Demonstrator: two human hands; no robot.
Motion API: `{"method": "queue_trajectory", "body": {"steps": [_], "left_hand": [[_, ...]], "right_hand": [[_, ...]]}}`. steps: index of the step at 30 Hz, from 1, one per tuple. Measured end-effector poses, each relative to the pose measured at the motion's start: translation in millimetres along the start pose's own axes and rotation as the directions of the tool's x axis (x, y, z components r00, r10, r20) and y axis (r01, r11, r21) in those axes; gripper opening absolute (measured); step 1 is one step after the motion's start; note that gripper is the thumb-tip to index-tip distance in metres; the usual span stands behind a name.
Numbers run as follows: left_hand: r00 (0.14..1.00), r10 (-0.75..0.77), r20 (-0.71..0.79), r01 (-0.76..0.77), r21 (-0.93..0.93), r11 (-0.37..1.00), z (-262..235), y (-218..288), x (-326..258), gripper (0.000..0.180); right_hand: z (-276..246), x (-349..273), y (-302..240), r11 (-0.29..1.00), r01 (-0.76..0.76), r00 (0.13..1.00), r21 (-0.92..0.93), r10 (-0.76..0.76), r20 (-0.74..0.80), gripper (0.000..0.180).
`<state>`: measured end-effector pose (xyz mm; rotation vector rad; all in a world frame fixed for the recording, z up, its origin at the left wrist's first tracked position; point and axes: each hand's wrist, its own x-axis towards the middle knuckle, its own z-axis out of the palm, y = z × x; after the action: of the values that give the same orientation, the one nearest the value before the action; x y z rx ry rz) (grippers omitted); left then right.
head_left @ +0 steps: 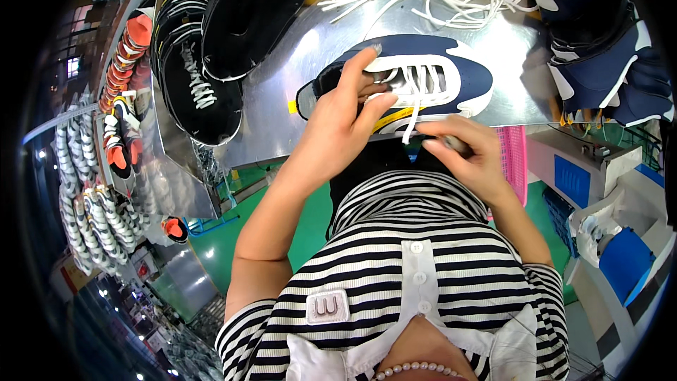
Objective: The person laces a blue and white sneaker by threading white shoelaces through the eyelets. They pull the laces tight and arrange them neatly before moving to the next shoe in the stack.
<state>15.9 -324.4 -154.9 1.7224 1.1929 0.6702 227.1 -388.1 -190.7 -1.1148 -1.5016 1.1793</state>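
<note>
Lying across the shiny metal table (275, 99) in the head view, a navy-and-white shoe with yellow side trim (450, 81) runs lengthwise left to right, toe right, just beyond the worker's body. From where I stand, the left hand (340, 109) is nearer the heel, gripping the shoe around its opening, thumb and forefinger parted. The right hand (471, 142) is curled at the near side, just right of a white lace end (410, 128) hanging towards the worker; whether it pinches that lace, I can't tell.
</note>
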Motion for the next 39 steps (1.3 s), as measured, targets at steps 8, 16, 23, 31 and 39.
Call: {"method": "queue_trajectory", "body": {"steps": [8, 16, 23, 31, 39], "left_hand": [[0.983, 0.181, -0.012, -0.164, 0.363, 0.917, 7.2, 0.5, -19.6, 0.031], [0.986, 0.150, -0.075, -0.118, 0.322, 0.939, 6.1, 0.0, -15.5, 0.027], [0.980, 0.199, -0.016, -0.182, 0.344, 0.921, 10.4, -1.6, -18.8, 0.024], [0.998, -0.006, 0.065, -0.012, 0.285, 0.958, 5.0, 10.3, -12.0, 0.027], [0.995, 0.079, -0.056, -0.049, 0.422, 0.905, 15.2, 1.5, -8.8, 0.028]], "right_hand": [[14.5, 12.3, -9.2, 0.868, -0.489, 0.860, 0.086, 0.496, -0.118, 0.014], [26.4, 13.1, -4.8, 0.876, -0.405, 0.861, 0.262, 0.462, -0.211, 0.016], [32.7, 18.2, 5.9, 0.855, -0.400, 0.865, 0.331, 0.471, -0.173, 0.014], [23.2, 36.0, 1.7, 0.918, -0.208, 0.930, 0.338, 0.293, -0.223, 0.012], [16.5, 18.3, -13.6, 0.962, -0.215, 0.959, 0.170, 0.240, -0.147, 0.022]]}}
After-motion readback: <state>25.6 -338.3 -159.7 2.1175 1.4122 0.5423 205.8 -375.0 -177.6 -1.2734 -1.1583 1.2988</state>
